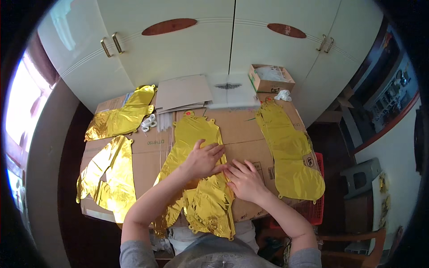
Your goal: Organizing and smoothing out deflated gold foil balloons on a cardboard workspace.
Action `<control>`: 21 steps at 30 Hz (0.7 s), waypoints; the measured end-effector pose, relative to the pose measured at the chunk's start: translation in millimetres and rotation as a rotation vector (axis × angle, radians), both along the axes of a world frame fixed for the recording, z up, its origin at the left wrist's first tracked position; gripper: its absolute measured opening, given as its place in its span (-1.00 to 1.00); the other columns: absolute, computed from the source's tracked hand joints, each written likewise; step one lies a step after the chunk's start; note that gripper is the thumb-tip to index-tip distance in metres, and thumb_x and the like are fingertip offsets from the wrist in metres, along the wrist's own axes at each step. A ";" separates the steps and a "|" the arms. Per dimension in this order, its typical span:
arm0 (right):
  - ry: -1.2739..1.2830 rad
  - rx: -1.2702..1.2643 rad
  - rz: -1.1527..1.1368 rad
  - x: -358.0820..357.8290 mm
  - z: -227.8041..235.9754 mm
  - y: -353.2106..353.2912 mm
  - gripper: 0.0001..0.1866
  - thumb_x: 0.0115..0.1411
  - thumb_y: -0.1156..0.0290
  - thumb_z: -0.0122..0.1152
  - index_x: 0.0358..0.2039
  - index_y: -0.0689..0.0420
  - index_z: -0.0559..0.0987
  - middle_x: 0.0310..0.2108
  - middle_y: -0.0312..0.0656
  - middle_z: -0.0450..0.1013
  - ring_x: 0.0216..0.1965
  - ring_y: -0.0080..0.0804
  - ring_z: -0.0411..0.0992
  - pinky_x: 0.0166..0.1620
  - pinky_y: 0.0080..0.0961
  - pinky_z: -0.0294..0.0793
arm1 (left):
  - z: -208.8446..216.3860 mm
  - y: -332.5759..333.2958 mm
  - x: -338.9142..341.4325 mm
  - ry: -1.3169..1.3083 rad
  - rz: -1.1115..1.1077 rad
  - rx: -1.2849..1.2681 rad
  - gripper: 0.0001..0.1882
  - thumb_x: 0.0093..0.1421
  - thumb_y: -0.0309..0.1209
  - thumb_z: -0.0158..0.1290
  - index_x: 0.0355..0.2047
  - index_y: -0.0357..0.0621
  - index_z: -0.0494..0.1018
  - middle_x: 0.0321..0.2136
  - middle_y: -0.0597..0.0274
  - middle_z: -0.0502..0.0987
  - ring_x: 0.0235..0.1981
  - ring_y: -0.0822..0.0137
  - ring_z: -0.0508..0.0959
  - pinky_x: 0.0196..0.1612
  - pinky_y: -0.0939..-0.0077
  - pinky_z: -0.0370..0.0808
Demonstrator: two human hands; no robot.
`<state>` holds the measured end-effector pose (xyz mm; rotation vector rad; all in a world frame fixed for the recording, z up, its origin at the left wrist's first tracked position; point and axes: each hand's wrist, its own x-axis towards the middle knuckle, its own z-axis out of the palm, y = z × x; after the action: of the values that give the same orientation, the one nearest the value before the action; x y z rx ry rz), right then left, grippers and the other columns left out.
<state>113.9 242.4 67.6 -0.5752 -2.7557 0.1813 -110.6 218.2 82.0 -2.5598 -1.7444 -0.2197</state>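
A flat gold foil balloon [196, 134] lies in the middle of the cardboard-covered table, its lower part creased and doubled over. My left hand [204, 159] rests palm down on this balloon with its fingers stretched out toward the right edge. Beside it, my right hand [246, 181] lies flat at that same edge, partly on the foil and partly on the cardboard, fingers apart. The two hands nearly meet at the fingertips. Neither one holds anything that I can see.
More flat gold balloons lie around: one far left [120, 116], a crumpled one near left [114, 174], one at right [290, 156]. Grey cardboard sheets [184, 91], white tape rolls [149, 121] and an open box [272, 80] stand toward the cabinet [178, 49]. A red basket [318, 210] sits below.
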 end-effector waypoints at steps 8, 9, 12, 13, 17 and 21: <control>0.013 -0.015 0.000 0.9 -0.4 0.1 -0.54 0.13 0.22 0.18 0.02 0.15 0.51 0.12 -0.21 0.38 0.20 -0.26 0.24 0.26 -0.04 0.08 | -2.0 23.8 -0.4 0.043 0.097 0.061 -0.28 0.23 0.17 -0.17 0.12 -0.21 0.35 0.06 0.15 0.43 0.11 0.27 0.38 0.19 -0.02 0.16; 0.014 -0.011 0.000 0.8 -0.1 -0.1 -0.54 0.13 0.22 0.18 0.02 0.15 0.51 0.12 -0.21 0.37 0.20 -0.27 0.24 0.26 -0.04 0.09 | -1.7 27.3 -1.5 0.051 0.114 0.047 -0.28 0.22 0.16 -0.16 0.12 -0.21 0.35 0.06 0.15 0.43 0.12 0.27 0.37 0.19 -0.01 0.16; 0.019 -0.006 -0.003 0.9 0.3 -0.5 -0.55 0.14 0.23 0.17 0.02 0.15 0.51 0.13 -0.22 0.37 0.20 -0.27 0.24 0.26 -0.05 0.09 | -2.3 37.1 -4.9 0.076 0.155 0.025 -0.26 0.19 0.16 -0.11 0.15 -0.21 0.32 0.09 0.15 0.41 0.14 0.27 0.35 0.18 0.02 0.17; 0.021 -0.010 -0.004 1.1 -0.9 -0.1 -0.56 0.15 0.23 0.16 0.02 0.15 0.51 0.14 -0.22 0.36 0.21 -0.26 0.23 0.26 -0.05 0.09 | -4.9 40.1 -7.2 0.083 0.163 0.030 -0.24 0.17 0.17 -0.08 0.16 -0.20 0.31 0.09 0.15 0.40 0.14 0.26 0.35 0.18 0.02 0.18; 0.044 -0.042 -0.013 2.6 -1.8 -0.2 -0.55 0.17 0.22 0.13 0.05 0.13 0.49 0.13 -0.20 0.37 0.22 -0.23 0.23 0.28 -0.08 0.06 | 1.3 42.3 -23.0 -0.083 0.135 -0.050 -0.13 0.04 0.21 0.05 0.21 -0.12 0.26 0.15 0.13 0.35 0.19 0.19 0.30 0.18 0.04 0.16; 0.038 -0.067 -0.013 3.2 -1.3 -0.4 -0.53 0.19 0.22 0.11 0.09 0.12 0.44 0.17 -0.21 0.32 0.23 -0.24 0.21 0.28 -0.05 0.06 | -2.4 39.1 -36.6 -0.184 0.088 -0.065 -0.08 -0.04 0.22 0.12 0.23 -0.06 0.25 0.19 0.10 0.30 0.23 0.13 0.26 0.20 0.03 0.14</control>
<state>117.1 242.0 66.2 -0.6003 -2.7176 0.2792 -147.2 257.3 79.6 -2.5723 -1.9520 -0.4139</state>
